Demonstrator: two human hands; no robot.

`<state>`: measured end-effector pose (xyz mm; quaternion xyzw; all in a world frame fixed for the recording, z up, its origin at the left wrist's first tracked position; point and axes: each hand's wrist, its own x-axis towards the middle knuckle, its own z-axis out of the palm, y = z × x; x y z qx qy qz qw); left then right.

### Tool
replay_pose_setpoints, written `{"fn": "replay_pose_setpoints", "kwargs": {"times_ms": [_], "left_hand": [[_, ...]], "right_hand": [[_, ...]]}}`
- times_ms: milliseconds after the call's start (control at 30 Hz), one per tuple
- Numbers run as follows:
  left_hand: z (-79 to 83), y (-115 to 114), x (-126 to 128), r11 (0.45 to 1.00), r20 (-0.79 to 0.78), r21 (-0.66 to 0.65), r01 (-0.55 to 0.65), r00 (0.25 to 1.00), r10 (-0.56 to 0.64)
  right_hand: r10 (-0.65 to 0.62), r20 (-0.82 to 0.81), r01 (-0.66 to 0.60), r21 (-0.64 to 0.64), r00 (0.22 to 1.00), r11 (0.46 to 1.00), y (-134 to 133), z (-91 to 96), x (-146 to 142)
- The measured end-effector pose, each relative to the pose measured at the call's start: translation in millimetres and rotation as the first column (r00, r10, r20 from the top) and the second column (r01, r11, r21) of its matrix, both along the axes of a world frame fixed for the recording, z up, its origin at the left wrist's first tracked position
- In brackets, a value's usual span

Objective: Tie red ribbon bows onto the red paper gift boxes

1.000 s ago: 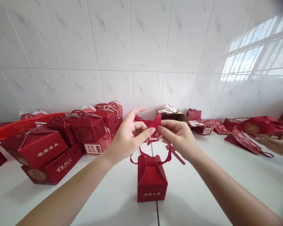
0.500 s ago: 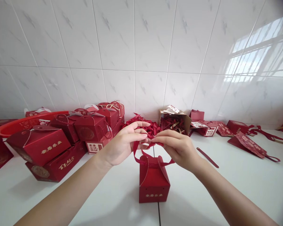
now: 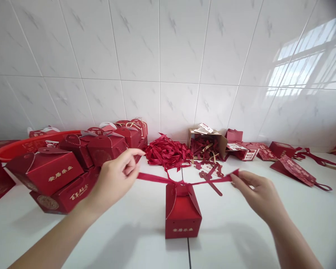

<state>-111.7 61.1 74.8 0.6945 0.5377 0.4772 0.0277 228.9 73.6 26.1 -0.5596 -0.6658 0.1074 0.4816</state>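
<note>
A small red gift box (image 3: 183, 220) with gold characters stands upright on the white table in front of me. A red ribbon (image 3: 154, 178) runs across its top and crosses there in what looks like a knot. To the left of the box, my left hand (image 3: 120, 175) is closed on one end of the ribbon. My right hand (image 3: 254, 190) pinches the other end between thumb and fingers, off to the right. Both ribbon lengths are stretched nearly straight, a little above the box top.
A heap of red ribbons (image 3: 168, 149) lies against the tiled wall. Beside it an open cardboard box (image 3: 221, 145) holds more ribbons, with flat red cut-outs (image 3: 210, 172) before it. Stacked red boxes (image 3: 56, 172) and a red basin (image 3: 25, 144) occupy the left; folded cartons (image 3: 294, 172) lie right.
My hands were together above the box with the ribbon looped between them. They have moved apart, left and right, and lower, drawing the ribbon taut. The box stays put.
</note>
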Motion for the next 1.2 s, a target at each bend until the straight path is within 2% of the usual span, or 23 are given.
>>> {"fn": "replay_pose_setpoints", "kwargs": {"times_ms": [67,133,167,200,267,333,367,400,433,500,533,633,733,800,867,967,1000,1067,1133,1200], "left_hand": [[-12.5,-0.6,-33.1,0.976,-0.015,-0.213,0.048,0.999,-0.052],[-28.9,-0.4,-58.8,0.887,0.004,-0.451,0.097,0.994,-0.106],[-37.3,-0.2,-66.3,0.862,0.013,-0.495,0.104,0.994,-0.113],[-45.2,-0.1,-69.5,0.853,0.018,-0.507,0.124,0.991,-0.133],[-56.9,-0.4,-63.2,0.881,0.052,-0.450,0.145,0.989,-0.135],[-61.9,-1.6,-44.2,0.901,0.130,-0.398,0.174,0.983,-0.132],[-62.2,-2.6,-32.3,0.890,0.180,-0.408,0.205,0.973,-0.141],[-61.8,-3.8,-20.1,0.867,0.230,-0.434,0.244,0.961,-0.155],[-61.2,-5.1,-8.4,0.834,0.267,-0.467,0.293,0.946,-0.183],[-60.8,-7.2,11.6,0.780,0.306,-0.504,0.371,0.921,-0.241],[-61.6,-7.5,19.4,0.764,0.315,-0.510,0.395,0.912,-0.261],[-67.9,-4.0,34.8,0.760,0.329,-0.497,0.420,0.901,-0.283],[-75.7,2.8,42.3,0.741,0.362,-0.512,0.435,0.891,-0.273],[-79.1,5.7,45.0,0.716,0.415,-0.539,0.445,0.879,-0.234],[-80.3,6.4,45.4,0.706,0.435,-0.560,0.433,0.879,-0.194],[-79.9,6.5,38.6,0.711,0.375,-0.586,0.390,0.908,-0.188],[-80.1,7.1,34.2,0.710,0.347,-0.597,0.373,0.918,-0.191],[-81.4,9.8,23.4,0.696,0.287,-0.634,0.337,0.938,-0.193],[-82.5,14.0,12.7,0.625,0.248,-0.707,0.331,0.944,-0.218],[-80.9,18.5,4.9,0.484,0.264,-0.784,0.388,0.915,-0.305]], "right_hand": [[-0.038,0.052,0.049,-0.222,0.998,0.974,-2.9,-15.3,33.8],[0.007,-0.023,-0.014,-0.329,1.000,0.944,-5.4,-30.8,56.7],[0.024,-0.069,-0.047,-0.348,0.997,0.936,-6.0,-37.3,62.4],[0.023,-0.106,-0.058,-0.345,0.994,0.937,-6.0,-42.3,64.0],[-0.037,-0.126,-0.004,-0.312,0.991,0.950,-4.3,-46.6,56.6],[-0.102,-0.100,0.071,-0.272,0.990,0.960,-1.6,-43.2,38.7],[-0.092,-0.087,0.067,-0.258,0.992,0.964,-0.3,-39.5,27.4],[-0.035,-0.075,0.015,-0.257,0.997,0.966,0.6,-35.2,15.3],[0.073,-0.067,-0.088,-0.261,0.995,0.961,1.3,-31.0,3.1],[0.296,-0.070,-0.303,-0.308,0.953,0.902,2.4,-25.0,-20.1],[0.367,-0.083,-0.373,-0.329,0.927,0.868,2.9,-23.9,-30.4],[0.461,-0.105,-0.463,-0.386,0.881,0.798,4.9,-28.0,-54.1],[0.502,-0.181,-0.527,-0.437,0.845,0.729,5.7,-38.1,-69.4],[0.470,-0.282,-0.548,-0.448,0.836,0.706,5.5,-44.5,-76.2],[0.411,-0.353,-0.537,-0.443,0.840,0.718,6.2,-48.7,-79.3],[0.363,-0.392,-0.510,-0.389,0.846,0.767,9.8,-47.6,-73.7],[0.366,-0.398,-0.511,-0.361,0.841,0.780,11.0,-44.7,-69.0],[0.416,-0.381,-0.543,-0.338,0.826,0.769,11.7,-35.2,-56.9],[0.498,-0.310,-0.585,-0.367,0.810,0.723,8.9,-22.2,-44.3],[0.576,-0.194,-0.596,-0.435,0.794,0.675,3.1,-9.6,-35.5]]}}
